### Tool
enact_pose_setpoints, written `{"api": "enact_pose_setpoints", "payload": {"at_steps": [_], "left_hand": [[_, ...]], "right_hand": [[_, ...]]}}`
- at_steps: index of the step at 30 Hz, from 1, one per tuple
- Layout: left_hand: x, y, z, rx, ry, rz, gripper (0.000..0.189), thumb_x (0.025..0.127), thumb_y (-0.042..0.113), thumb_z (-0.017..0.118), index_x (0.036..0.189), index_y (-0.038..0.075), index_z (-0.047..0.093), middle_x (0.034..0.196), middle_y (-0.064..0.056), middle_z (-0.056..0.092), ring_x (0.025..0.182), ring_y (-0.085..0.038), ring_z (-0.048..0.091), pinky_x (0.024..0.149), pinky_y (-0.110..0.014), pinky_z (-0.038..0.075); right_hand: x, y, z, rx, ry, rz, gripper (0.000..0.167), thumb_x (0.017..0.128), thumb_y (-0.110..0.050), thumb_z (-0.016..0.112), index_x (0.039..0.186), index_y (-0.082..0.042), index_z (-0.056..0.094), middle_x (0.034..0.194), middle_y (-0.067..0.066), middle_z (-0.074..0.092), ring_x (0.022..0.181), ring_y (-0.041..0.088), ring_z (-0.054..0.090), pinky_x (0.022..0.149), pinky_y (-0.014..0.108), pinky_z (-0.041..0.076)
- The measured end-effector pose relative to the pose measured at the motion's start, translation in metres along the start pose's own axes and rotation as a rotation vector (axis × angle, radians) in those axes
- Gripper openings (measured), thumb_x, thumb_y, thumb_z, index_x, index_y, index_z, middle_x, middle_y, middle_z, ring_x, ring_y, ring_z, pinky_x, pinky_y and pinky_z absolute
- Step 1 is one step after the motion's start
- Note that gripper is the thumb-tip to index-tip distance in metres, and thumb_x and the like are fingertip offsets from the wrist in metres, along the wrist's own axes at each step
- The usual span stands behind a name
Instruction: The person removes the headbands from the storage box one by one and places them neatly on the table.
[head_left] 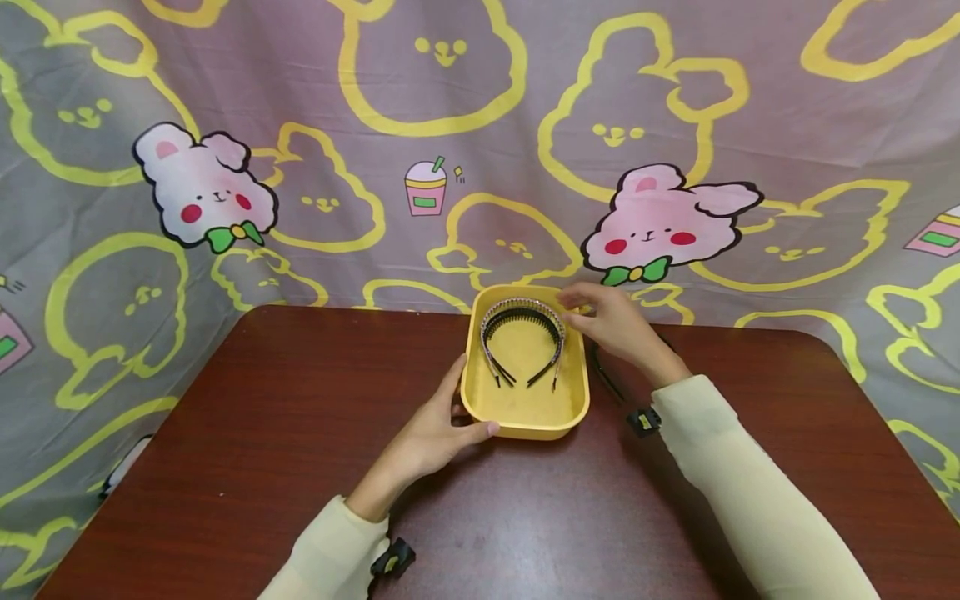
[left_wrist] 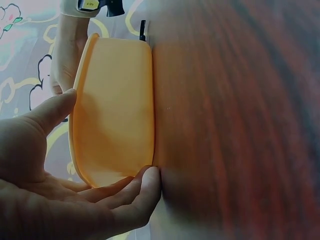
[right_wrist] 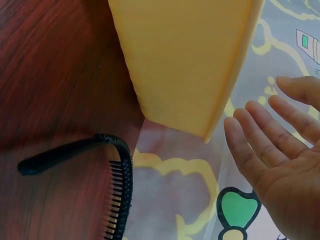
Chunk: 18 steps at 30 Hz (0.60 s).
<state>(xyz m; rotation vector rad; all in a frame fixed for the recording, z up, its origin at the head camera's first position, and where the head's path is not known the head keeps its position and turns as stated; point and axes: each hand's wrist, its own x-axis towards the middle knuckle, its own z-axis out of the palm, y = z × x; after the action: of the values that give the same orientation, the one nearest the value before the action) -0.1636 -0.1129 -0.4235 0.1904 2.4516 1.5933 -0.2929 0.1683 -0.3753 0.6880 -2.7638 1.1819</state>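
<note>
A yellow plastic basin (head_left: 525, 410) stands on the table with two headbands inside: a light patterned one (head_left: 522, 301) and a black toothed one (head_left: 517, 315), close together with their ends toward me. My left hand (head_left: 427, 437) grips the basin's near left corner, thumb against the rim and fingers round the side, as the left wrist view shows. My right hand (head_left: 611, 325) hovers by the far right rim; in the right wrist view its fingers are spread and hold nothing. Below it, another black toothed headband (right_wrist: 125, 180) rests on the table, partly hidden by the arm in the head view.
The dark reddish-brown wooden table (head_left: 247, 433) extends to both sides of the basin. A patterned cloth (head_left: 465, 158) with cartoon bears and rabbits hangs right behind its far edge. Each wrist carries a small black device (head_left: 642, 421).
</note>
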Motion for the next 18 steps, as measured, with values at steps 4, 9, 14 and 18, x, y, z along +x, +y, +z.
{"api": "enact_pose_setpoints", "payload": {"at_steps": [4, 9, 14, 18], "left_hand": [[0.000, 0.000, 0.000, 0.006, -0.001, 0.002, 0.109, 0.090, 0.023, 0.085, 0.170, 0.027, 0.012, 0.154, -0.021, 0.054, 0.128, -0.031, 0.065, 0.087, -0.034, 0.058], [0.000, 0.000, -0.001, 0.002, -0.004, 0.004, 0.109, 0.090, 0.023, 0.085, 0.170, 0.028, 0.012, 0.155, -0.021, 0.052, 0.129, -0.032, 0.065, 0.087, -0.034, 0.058], [0.001, 0.001, 0.000, 0.000, -0.001, 0.000, 0.108, 0.090, 0.022, 0.085, 0.170, 0.029, 0.012, 0.154, -0.021, 0.053, 0.128, -0.032, 0.065, 0.086, -0.034, 0.058], [0.001, 0.002, 0.000, 0.000, -0.001, -0.004, 0.108, 0.090, 0.022, 0.085, 0.170, 0.030, 0.013, 0.153, -0.021, 0.055, 0.127, -0.032, 0.066, 0.085, -0.034, 0.058]], "right_hand": [[0.005, 0.001, 0.004, -0.011, 0.000, -0.016, 0.031, 0.098, -0.003, 0.070, 0.127, 0.007, 0.069, 0.124, 0.026, 0.072, 0.117, 0.041, 0.069, 0.101, 0.057, 0.054], [0.010, 0.002, 0.008, -0.014, -0.007, -0.030, 0.031, 0.097, -0.001, 0.069, 0.126, 0.008, 0.069, 0.123, 0.027, 0.072, 0.117, 0.042, 0.069, 0.103, 0.056, 0.053], [0.017, 0.002, 0.010, -0.037, -0.020, -0.030, 0.032, 0.097, 0.000, 0.069, 0.128, 0.008, 0.069, 0.124, 0.027, 0.072, 0.118, 0.042, 0.069, 0.104, 0.056, 0.052], [0.021, 0.002, 0.012, -0.053, -0.033, -0.023, 0.033, 0.097, -0.001, 0.068, 0.129, 0.007, 0.069, 0.125, 0.026, 0.072, 0.119, 0.042, 0.068, 0.105, 0.055, 0.052]]}}
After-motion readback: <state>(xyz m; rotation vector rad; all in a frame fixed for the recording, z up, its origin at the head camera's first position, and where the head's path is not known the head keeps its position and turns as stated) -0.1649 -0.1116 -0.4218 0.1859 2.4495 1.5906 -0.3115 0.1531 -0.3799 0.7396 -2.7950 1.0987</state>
